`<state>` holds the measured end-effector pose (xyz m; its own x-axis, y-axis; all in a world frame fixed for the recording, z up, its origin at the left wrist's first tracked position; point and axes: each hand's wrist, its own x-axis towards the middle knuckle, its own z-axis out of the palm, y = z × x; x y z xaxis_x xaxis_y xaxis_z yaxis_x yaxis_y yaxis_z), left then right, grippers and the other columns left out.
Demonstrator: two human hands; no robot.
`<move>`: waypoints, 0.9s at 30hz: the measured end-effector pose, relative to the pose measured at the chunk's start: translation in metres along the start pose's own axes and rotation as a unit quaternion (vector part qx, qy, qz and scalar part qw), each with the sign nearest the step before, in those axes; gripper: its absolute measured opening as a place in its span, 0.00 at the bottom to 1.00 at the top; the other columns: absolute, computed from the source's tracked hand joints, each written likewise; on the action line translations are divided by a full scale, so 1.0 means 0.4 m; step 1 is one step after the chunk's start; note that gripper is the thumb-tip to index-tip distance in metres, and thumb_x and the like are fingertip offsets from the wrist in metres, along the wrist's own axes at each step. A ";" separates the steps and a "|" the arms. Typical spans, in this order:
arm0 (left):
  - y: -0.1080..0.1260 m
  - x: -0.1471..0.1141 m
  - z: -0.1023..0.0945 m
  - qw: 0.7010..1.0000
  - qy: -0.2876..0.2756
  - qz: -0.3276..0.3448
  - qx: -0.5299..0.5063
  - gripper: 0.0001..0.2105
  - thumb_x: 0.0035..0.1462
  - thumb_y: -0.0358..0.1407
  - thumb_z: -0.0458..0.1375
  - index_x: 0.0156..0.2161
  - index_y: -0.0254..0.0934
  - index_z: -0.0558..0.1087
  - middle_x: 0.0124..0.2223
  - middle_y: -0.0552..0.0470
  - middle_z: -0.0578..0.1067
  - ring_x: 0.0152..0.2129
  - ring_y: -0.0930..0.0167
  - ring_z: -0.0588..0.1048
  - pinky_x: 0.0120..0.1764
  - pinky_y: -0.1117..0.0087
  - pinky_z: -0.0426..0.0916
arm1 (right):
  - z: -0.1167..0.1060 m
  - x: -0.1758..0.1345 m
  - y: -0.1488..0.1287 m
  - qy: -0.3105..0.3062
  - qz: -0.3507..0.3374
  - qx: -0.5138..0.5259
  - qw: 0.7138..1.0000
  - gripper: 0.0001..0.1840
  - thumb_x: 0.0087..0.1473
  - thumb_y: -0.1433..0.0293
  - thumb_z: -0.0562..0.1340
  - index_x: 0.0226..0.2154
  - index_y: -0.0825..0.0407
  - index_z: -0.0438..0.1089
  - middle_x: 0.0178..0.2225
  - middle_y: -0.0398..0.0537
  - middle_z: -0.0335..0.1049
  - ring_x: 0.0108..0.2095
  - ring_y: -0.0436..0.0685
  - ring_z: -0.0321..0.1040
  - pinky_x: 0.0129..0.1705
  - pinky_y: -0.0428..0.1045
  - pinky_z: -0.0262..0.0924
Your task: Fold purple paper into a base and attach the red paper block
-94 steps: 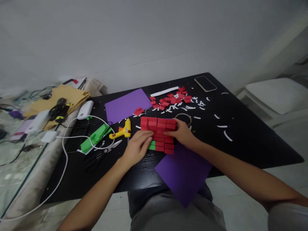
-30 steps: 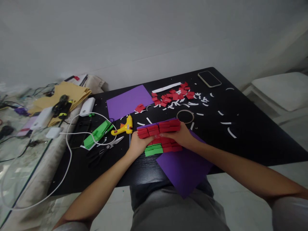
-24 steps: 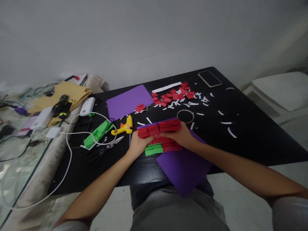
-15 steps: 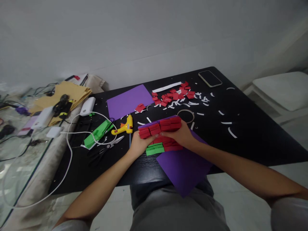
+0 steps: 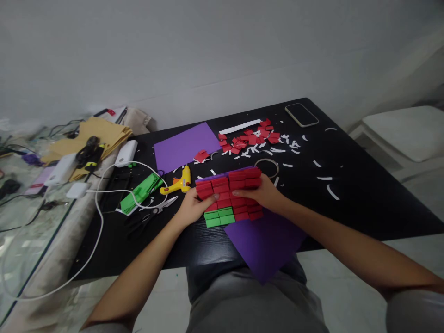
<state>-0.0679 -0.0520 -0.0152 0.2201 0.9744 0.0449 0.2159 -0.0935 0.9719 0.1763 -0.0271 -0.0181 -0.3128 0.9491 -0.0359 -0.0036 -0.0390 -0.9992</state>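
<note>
Between both hands is a paper panel [image 5: 226, 187] covered in rows of folded red flaps, with green flaps at its lower left corner and a purple edge showing along the top. My left hand [image 5: 193, 206] grips its left side, thumb across the front. On the right side my right hand [image 5: 265, 192] grips it likewise, thumb lying over the red flaps. The fingers behind the panel are hidden. Below it, a purple sheet [image 5: 262, 245] hangs over the table's front edge. A yellow glue gun [image 5: 178, 182] lies left of my left hand, close to black-handled scissors [image 5: 152, 213].
Red paper pieces [image 5: 243, 141] and white scraps lie scattered behind the panel, near a tape ring [image 5: 267, 167]. Another purple sheet [image 5: 185, 145] is at the back. Green strips [image 5: 140, 192] and a white cable [image 5: 100, 208] are at left; a phone [image 5: 301, 114] sits back right.
My left hand has shifted slightly left, its thumb moving toward the panel's left side, uncovering more red flaps. The panel is tilted a little more toward me, and my right hand still holds it.
</note>
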 end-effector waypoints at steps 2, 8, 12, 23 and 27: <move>-0.005 0.001 -0.003 1.000 0.018 0.003 -0.005 0.17 0.55 0.46 0.70 0.42 0.35 0.84 0.45 0.45 0.86 0.42 0.60 0.83 0.51 0.58 0.77 | -0.010 0.003 -0.005 -0.032 0.014 0.036 0.999 0.21 0.42 0.63 0.79 0.40 0.48 0.80 0.45 0.48 0.84 0.48 0.66 0.80 0.57 0.65 0.72; -0.008 0.002 -0.015 0.999 0.043 0.004 -0.020 0.15 0.54 0.44 0.70 0.42 0.35 0.84 0.44 0.46 0.86 0.43 0.60 0.83 0.53 0.58 0.77 | -0.034 0.010 -0.006 -0.068 0.026 0.110 0.991 0.18 0.46 0.64 0.76 0.42 0.47 0.81 0.42 0.45 0.84 0.48 0.63 0.80 0.58 0.63 0.70; 0.003 0.004 -0.011 0.999 0.032 -0.005 -0.020 0.13 0.52 0.43 0.71 0.38 0.35 0.84 0.41 0.46 0.86 0.39 0.61 0.83 0.49 0.59 0.79 | -0.031 0.011 0.009 -0.036 0.040 0.113 0.992 0.16 0.43 0.65 0.76 0.38 0.48 0.81 0.41 0.46 0.84 0.47 0.64 0.80 0.57 0.64 0.70; 0.001 0.008 -0.003 0.989 0.050 -0.083 -0.114 0.24 0.47 0.47 0.75 0.46 0.35 0.82 0.48 0.42 0.85 0.45 0.56 0.84 0.51 0.54 0.79 | -0.012 0.011 -0.007 -0.044 0.129 0.192 0.972 0.18 0.44 0.69 0.73 0.42 0.46 0.80 0.45 0.48 0.84 0.47 0.65 0.81 0.56 0.64 0.73; 0.002 0.010 -0.001 0.971 0.049 -0.140 -0.190 0.27 0.45 0.46 0.76 0.48 0.33 0.80 0.49 0.40 0.85 0.45 0.54 0.84 0.52 0.52 0.78 | -0.012 0.011 -0.014 -0.059 0.129 0.200 0.969 0.20 0.43 0.70 0.73 0.42 0.47 0.79 0.47 0.49 0.83 0.47 0.65 0.81 0.57 0.64 0.73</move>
<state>-0.0674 -0.0479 -0.0142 0.1072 0.9675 -0.2289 -0.1165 0.2409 0.9635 0.1797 -0.0212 -0.0126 -0.4587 0.8500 -0.2588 -0.2708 -0.4112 -0.8704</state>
